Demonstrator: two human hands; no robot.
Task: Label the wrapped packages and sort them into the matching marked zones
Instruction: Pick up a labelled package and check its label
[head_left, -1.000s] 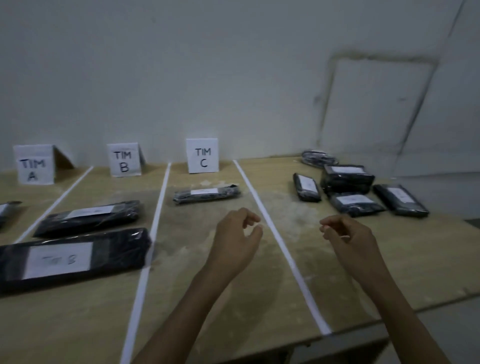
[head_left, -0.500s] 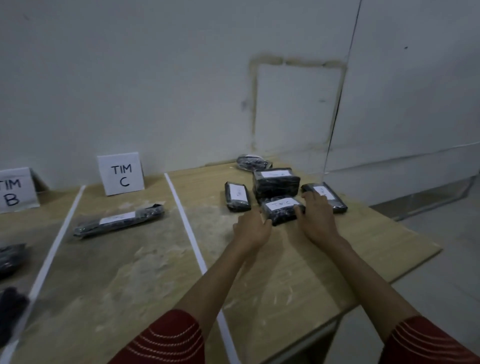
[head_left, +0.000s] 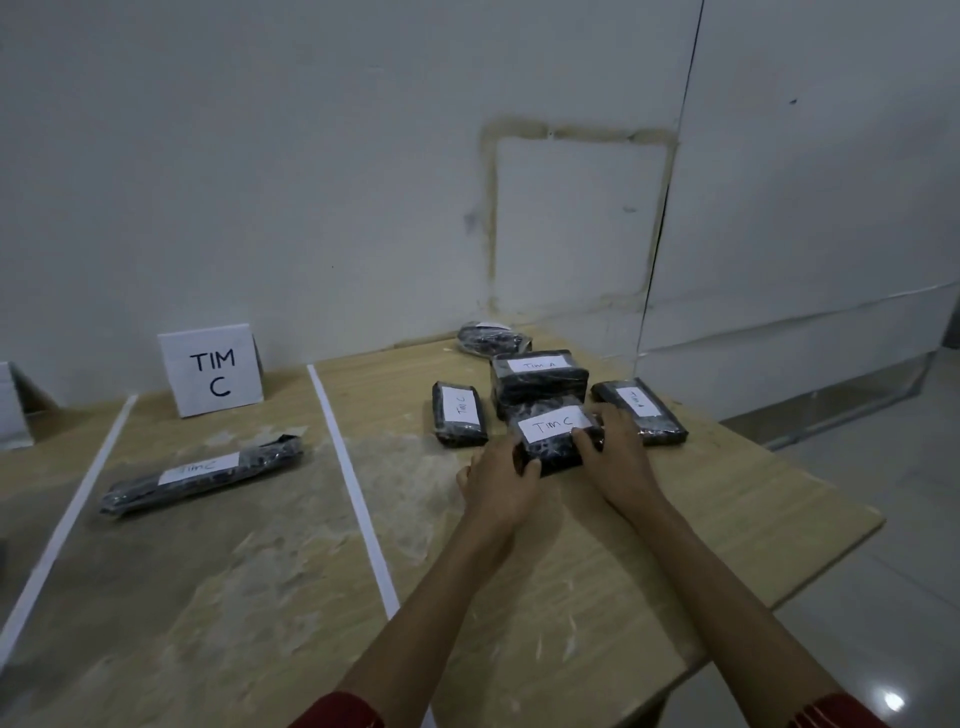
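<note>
Since half a second ago: both hands closed on the "Tim C" package (head_left: 555, 435), left hand (head_left: 498, 480) at its 8 o'clock end, right hand (head_left: 613, 449) at 4 o'clock. Sits right of the tape line (head_left: 353, 493), outside zone C. Means pickup begun. Glossy black wrap, crinkled; blocky shape, white paper label.

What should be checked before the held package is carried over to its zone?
1. Grip: left hand and right hand clasp both ends of the held package: ok.
2. Label legible: reads TIM C: ok.
3. Target marked: TIM C sign stands at the zone's back: ok.
4. Landing space: bare table in front of the long package already there: ok.
5. Lifted off the table: cannot tell.
6. Clear of the neighbouring TIM A package: cannot tell.
</note>
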